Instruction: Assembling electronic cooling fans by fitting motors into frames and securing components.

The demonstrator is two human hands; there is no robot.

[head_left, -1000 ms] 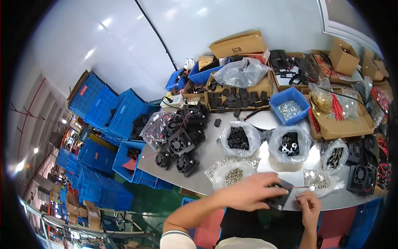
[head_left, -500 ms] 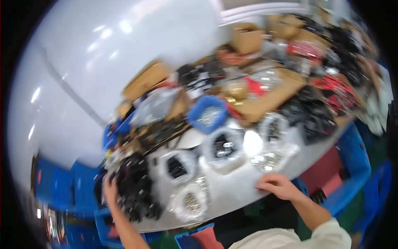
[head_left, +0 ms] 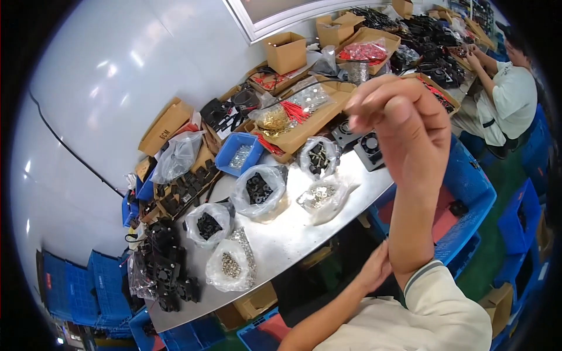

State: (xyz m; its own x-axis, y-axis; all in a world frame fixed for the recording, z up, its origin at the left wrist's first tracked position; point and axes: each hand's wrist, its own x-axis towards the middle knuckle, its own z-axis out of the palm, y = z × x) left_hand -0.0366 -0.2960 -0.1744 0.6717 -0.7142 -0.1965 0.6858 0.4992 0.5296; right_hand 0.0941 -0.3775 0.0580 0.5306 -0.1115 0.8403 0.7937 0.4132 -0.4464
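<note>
My right hand (head_left: 410,126) is raised high over the right part of the bench, fingers loosely bent and nothing visible in them. Lower down, my left hand (head_left: 374,270) reaches across to my right elbow, its fingers stretched along it and partly hidden. Left of them on the metal bench (head_left: 293,245) stand open clear bags: one of black parts (head_left: 259,188), a smaller one of black pieces (head_left: 208,226), one of small metal pieces (head_left: 230,266). Nearer my right hand are a bag of dark-and-silver pieces (head_left: 318,158) and one of shiny metal parts (head_left: 321,196).
Black fan units (head_left: 167,263) pile up at the bench's left end. Behind the bags are a blue bin (head_left: 252,140) and cardboard trays (head_left: 331,108). A large blue crate (head_left: 477,199) adjoins the right edge. Another person (head_left: 512,88) sits far right.
My right hand has risen from the bench's front edge. My left hand has left the black fan pile and crossed to my right elbow. The view has shifted and sharpened.
</note>
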